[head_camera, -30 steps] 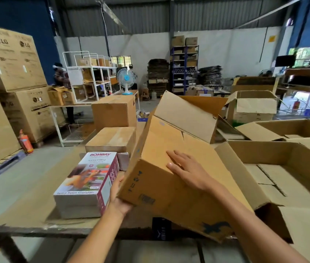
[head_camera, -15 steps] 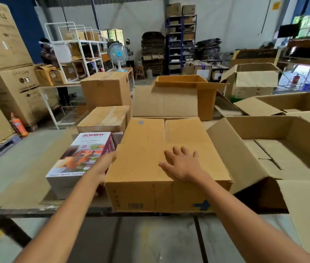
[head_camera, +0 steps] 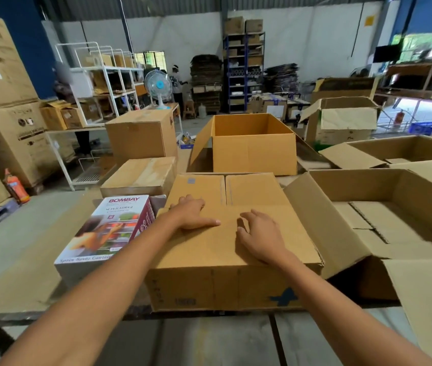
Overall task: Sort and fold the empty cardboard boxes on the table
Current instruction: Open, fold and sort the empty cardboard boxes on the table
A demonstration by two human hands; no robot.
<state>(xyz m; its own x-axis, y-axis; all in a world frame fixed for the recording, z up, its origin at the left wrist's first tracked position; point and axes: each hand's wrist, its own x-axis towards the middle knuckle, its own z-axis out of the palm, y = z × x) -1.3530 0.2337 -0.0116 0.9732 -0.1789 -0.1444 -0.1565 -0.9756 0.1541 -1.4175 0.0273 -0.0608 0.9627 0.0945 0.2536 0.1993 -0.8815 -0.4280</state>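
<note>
A brown cardboard box (head_camera: 262,286) with a blue mark on its front sits at the near table edge, its top flaps folded down. My left hand (head_camera: 192,213) rests on the top left of it, fingers lightly bent, thumb lying flat toward the middle. My right hand (head_camera: 258,237) rests on the top centre with fingertips bent onto the cardboard. Neither hand grips anything. Behind stands an open orange-brown box (head_camera: 254,151). A big open box (head_camera: 407,228) lies to the right, one flap leaning against the near box.
A printed "Bombay" carton (head_camera: 109,228) stands left of the near box, with a flat closed box (head_camera: 141,175) and a taller box (head_camera: 142,136) behind it. More open boxes (head_camera: 405,151) lie far right. A table fan (head_camera: 158,85), shelves and stacked cartons fill the warehouse behind.
The box went from tilted up on edge to flat on the table. My left hand moved from its left side onto the top; my right hand stayed on top.
</note>
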